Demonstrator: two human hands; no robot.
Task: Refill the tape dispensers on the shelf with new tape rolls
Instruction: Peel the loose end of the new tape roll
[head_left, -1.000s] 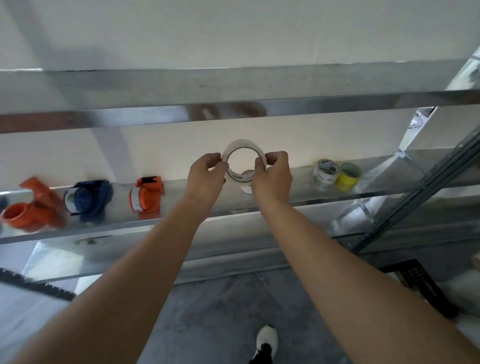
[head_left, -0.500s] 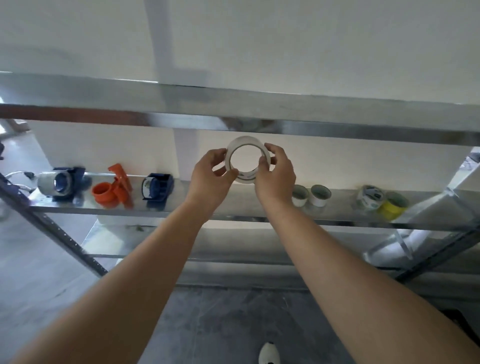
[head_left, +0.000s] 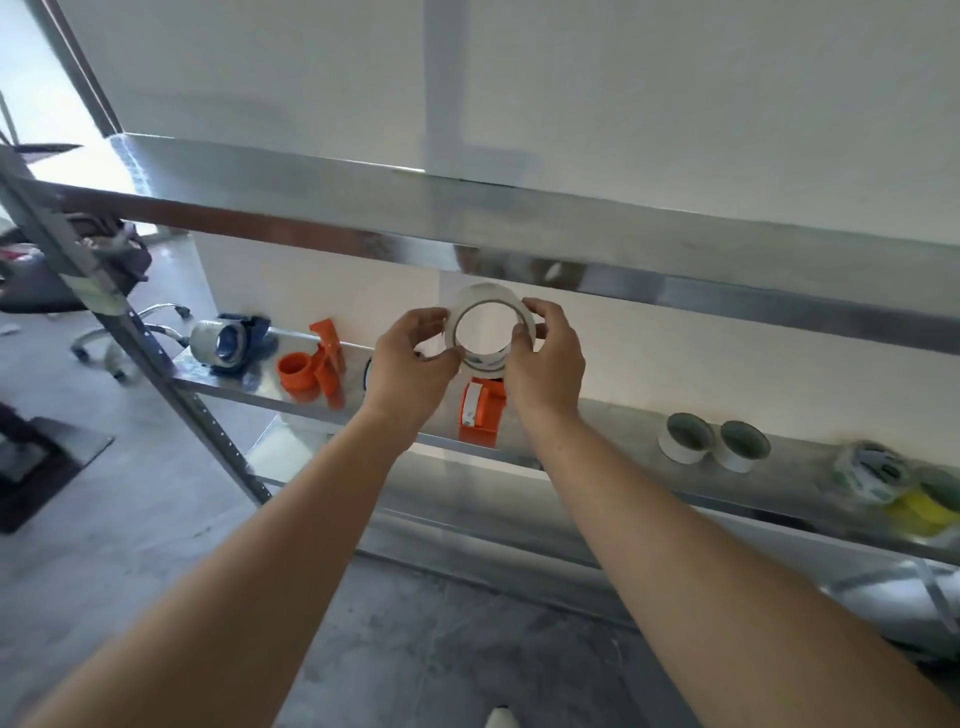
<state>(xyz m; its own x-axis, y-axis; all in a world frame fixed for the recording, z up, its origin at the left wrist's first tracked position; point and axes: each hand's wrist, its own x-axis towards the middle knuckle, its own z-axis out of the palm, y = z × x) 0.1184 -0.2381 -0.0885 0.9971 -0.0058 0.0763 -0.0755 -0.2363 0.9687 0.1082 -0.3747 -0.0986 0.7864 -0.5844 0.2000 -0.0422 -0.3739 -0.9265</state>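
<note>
Tape roll (head_left: 488, 292) stands upright between the hands, left hand (head_left: 410, 364) pinching its left rim, right hand (head_left: 550, 364) curled round its right rim. Just below the right hand, 1 orange dispenser (head_left: 480, 413) stands on the shelf (head_left: 602, 428).

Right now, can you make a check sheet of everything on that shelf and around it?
Surface: metal shelf, shiny.
Job's things: white tape roll held above the shelf; blue dispenser loaded with a roll; orange dispenser, hub looks empty; second orange dispenser below the hands, with white tape.
Clutter: two white rolls, a printed roll and a yellow roll at the right.
Hands: left hand and right hand pinch the roll's rim from each side.
Cables: nothing seen.
Surroundings: white wall, grey floor, chair base at left.
</note>
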